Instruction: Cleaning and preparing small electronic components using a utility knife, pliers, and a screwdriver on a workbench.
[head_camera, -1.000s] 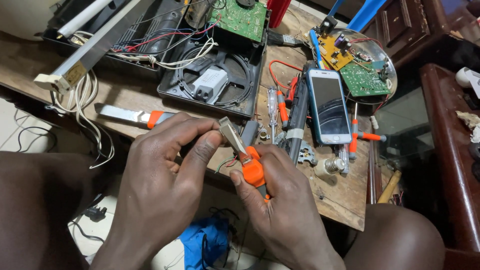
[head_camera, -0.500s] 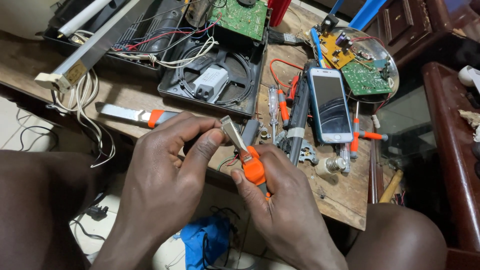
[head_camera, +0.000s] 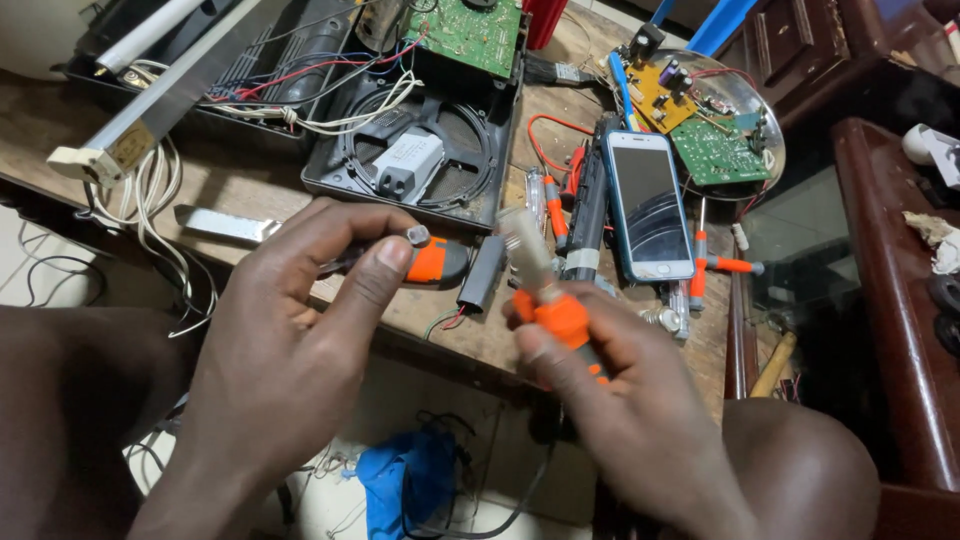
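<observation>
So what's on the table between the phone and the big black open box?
In the head view, a black stick-shaped tool and orange-handled screwdrivers lie between the phone and the black box.

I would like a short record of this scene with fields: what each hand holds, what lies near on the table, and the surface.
left hand: pinches a small grey part between thumb and forefinger
right hand: grips an orange-handled tool, its tip blurred
between the hands: orange-and-grey knife and a dark sleeve lying on the table
near right: smartphone, screen up
farther back: open black casing with a green circuit board
surface: wooden table, crowded with wires
</observation>
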